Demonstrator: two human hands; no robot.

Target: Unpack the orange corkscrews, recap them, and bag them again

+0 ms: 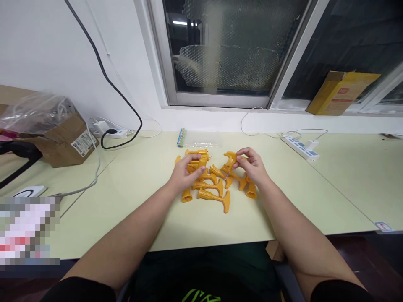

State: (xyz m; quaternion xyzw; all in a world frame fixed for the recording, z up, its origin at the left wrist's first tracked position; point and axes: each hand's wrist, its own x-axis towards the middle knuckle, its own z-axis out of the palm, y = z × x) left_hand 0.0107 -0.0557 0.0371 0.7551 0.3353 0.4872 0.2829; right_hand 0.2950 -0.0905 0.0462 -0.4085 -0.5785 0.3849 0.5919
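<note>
A loose pile of yellow plastic corkscrews (209,195) lies on the pale green table, with T-shaped handles, flared bell-shaped bodies and thin metal tips. At the left of the pile, my left hand (185,172) is closed round the bell-shaped body of one yellow corkscrew (202,162), between thumb and fingers. Across from it, my right hand (252,165) pinches the T-shaped handle of another yellow corkscrew (231,158). Its lower part overlaps other pieces, so where it ends is unclear. One more corkscrew (251,192) rests below my right hand with its bell facing me.
Behind the pile lies a clear plastic bag (201,138) with a colourful header. A power strip (300,147) sits to the right, another (116,133) to the left. An opened cardboard box (64,140) and a black cable (103,71) are at the left. The table's front edge runs near me.
</note>
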